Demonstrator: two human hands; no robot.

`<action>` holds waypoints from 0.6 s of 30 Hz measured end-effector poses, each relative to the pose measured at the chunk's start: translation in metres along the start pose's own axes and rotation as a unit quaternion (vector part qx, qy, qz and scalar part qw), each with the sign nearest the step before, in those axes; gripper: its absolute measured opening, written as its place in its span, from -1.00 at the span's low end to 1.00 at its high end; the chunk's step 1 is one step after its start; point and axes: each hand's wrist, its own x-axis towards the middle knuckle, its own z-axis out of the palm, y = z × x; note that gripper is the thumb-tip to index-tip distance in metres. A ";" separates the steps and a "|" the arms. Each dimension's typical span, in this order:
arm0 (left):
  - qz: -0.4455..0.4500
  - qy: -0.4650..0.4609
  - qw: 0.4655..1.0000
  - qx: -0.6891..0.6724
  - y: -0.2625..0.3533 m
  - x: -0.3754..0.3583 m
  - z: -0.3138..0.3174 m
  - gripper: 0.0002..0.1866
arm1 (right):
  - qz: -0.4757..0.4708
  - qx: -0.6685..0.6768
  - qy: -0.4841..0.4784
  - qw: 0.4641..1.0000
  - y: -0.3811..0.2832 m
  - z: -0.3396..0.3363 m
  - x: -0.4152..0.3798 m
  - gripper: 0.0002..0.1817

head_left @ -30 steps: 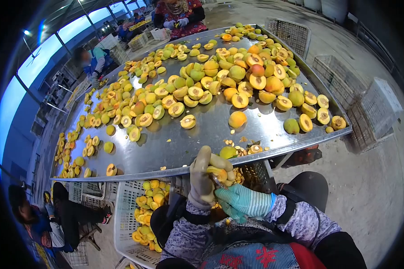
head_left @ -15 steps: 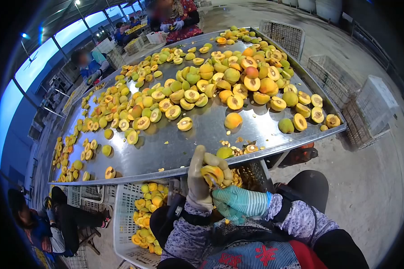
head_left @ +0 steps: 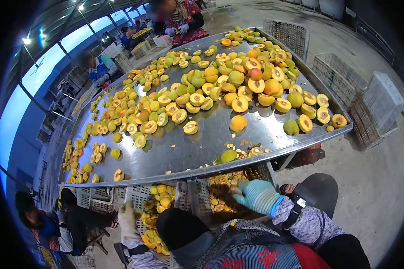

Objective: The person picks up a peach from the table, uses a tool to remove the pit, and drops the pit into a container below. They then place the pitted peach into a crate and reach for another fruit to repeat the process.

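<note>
My left hand (head_left: 127,218), in a pale glove, is low at the left, at the edge of a white crate of whole yellow fruit (head_left: 159,204) under the table. Whether it holds anything is not clear. My right hand (head_left: 257,195), in a teal striped glove, hovers over a second crate (head_left: 220,193) that holds pits and fruit scraps. Its fingers curl toward the crate, and what lies in them is hidden. The steel table (head_left: 197,154) in front of me is covered with several halved and whole yellow-green fruits (head_left: 202,96).
Loose pits and a green fruit (head_left: 229,155) lie at the table's near edge. Empty white crates (head_left: 372,110) stand on the concrete floor at right. Other people sit at the far end (head_left: 179,18), along the left side (head_left: 101,67) and at lower left (head_left: 45,224).
My hands have separated. The left dropped down-left to the fruit crate and no longer shows the halved fruit. The right moved down-right over the pit crate.
</note>
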 end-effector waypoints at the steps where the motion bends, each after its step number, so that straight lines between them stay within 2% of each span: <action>1: 0.215 0.127 0.930 0.271 -0.040 0.031 -0.003 -0.64 | -0.006 0.007 -0.011 1.000 -0.004 -0.003 -0.001 -0.55; 2: 0.302 0.158 0.879 0.333 -0.006 0.018 0.012 -0.60 | -0.010 0.015 -0.022 1.000 -0.007 -0.005 -0.001 -0.54; 3: 0.260 0.067 0.948 0.170 0.031 0.009 0.035 -0.57 | -0.011 0.026 -0.011 1.000 -0.007 -0.003 0.000 -0.52; 4: 0.204 -0.028 0.978 0.000 0.064 0.004 0.061 -0.53 | -0.008 0.028 -0.011 1.000 -0.008 -0.003 0.001 -0.52; 6: 0.142 -0.177 0.973 -0.040 0.112 0.011 0.121 -0.45 | -0.018 0.055 0.018 0.998 -0.010 -0.006 0.002 -0.50; 8: 0.351 -0.140 0.917 0.127 0.150 0.013 0.187 -0.37 | -0.013 0.051 0.033 0.998 -0.007 -0.001 0.003 -0.50; 10: 0.274 -0.139 0.916 0.258 0.171 0.028 0.253 -0.32 | -0.004 0.057 0.047 0.997 -0.006 -0.004 0.002 -0.52; 12: 0.278 -0.105 0.905 0.303 0.175 0.024 0.298 -0.32 | -0.001 0.064 0.061 0.996 -0.001 -0.007 0.003 -0.54; 13: 0.292 -0.144 0.896 0.300 0.180 0.024 0.312 -0.42 | -0.012 0.066 0.089 0.994 -0.001 -0.008 0.003 -0.56; 14: 0.292 -0.148 0.896 0.300 0.174 0.028 0.321 -0.42 | -0.024 0.068 0.115 0.991 -0.001 -0.007 0.003 -0.57; 16: 0.348 -0.253 0.894 0.125 0.173 0.020 0.326 -0.48 | -0.027 0.074 0.130 0.988 0.000 -0.012 0.007 -0.62; 17: 0.256 -0.319 0.912 -0.022 0.174 0.000 0.314 -0.50 | -0.039 0.115 0.174 0.977 0.000 -0.016 0.009 -0.64; 18: 0.256 -0.319 0.912 -0.023 0.179 -0.020 0.300 -0.50 | -0.051 0.156 0.218 0.962 -0.001 -0.021 0.011 -0.66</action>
